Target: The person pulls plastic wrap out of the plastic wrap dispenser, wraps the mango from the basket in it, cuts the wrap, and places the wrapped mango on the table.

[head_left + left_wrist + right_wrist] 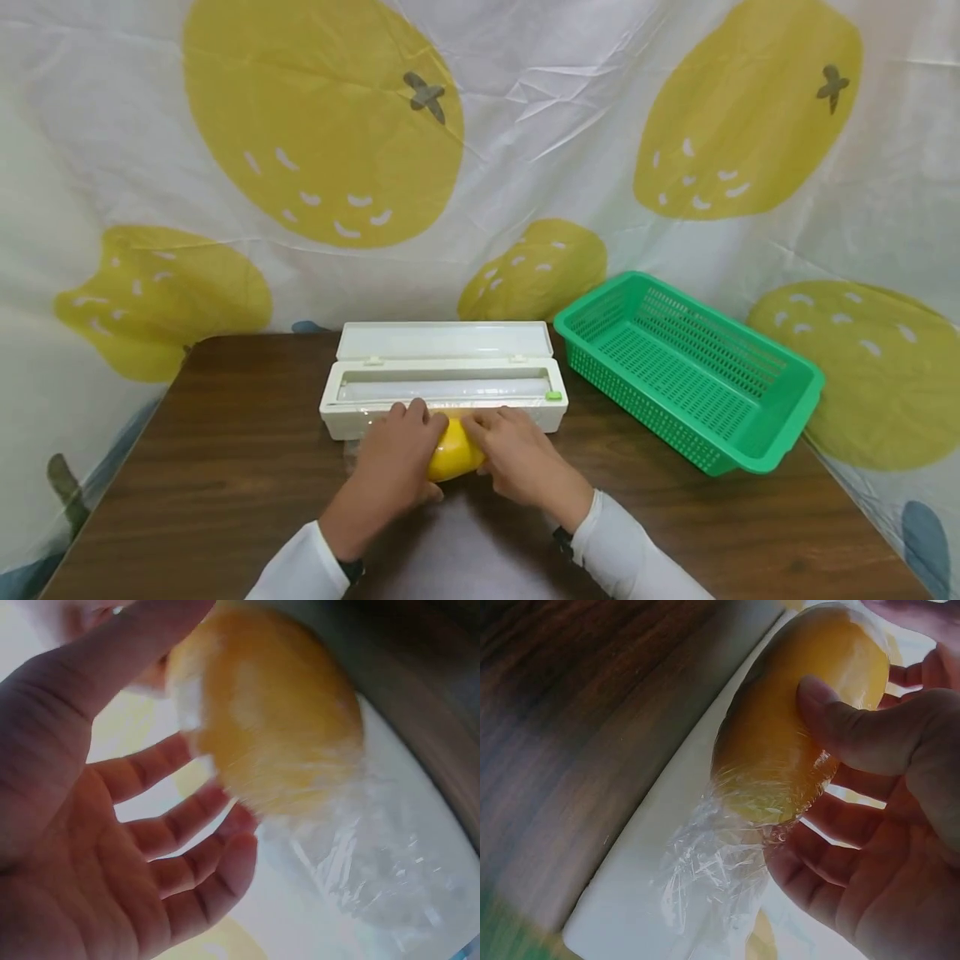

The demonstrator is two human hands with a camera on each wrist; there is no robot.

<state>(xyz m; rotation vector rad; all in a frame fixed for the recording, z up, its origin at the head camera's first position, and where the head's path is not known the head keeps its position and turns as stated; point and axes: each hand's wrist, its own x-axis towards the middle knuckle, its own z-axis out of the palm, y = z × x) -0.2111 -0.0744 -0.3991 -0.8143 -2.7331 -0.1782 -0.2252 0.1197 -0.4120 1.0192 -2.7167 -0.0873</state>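
In the head view a smooth yellow oval fruit [456,451] is held between both hands, just in front of a white cling film dispenser [444,423]. Clear cling film [712,862] covers the fruit, its loose, crumpled end hanging off one side. My left hand [397,454] holds the fruit's left side, thumb on the near side and fingers on the far side. From the right, my right hand [521,457] grips it; in the right wrist view the thumb [855,727] presses on the wrapped surface while the fingers curl behind, at the gathered film.
The dispenser's lid [444,340] stands open behind a roll of film [446,389], and a green slider [553,396] sits at its right end. A green perforated basket [637,400] stands at the right of the brown wooden table [225,467]. A lemon-print cloth [525,108] hangs behind.
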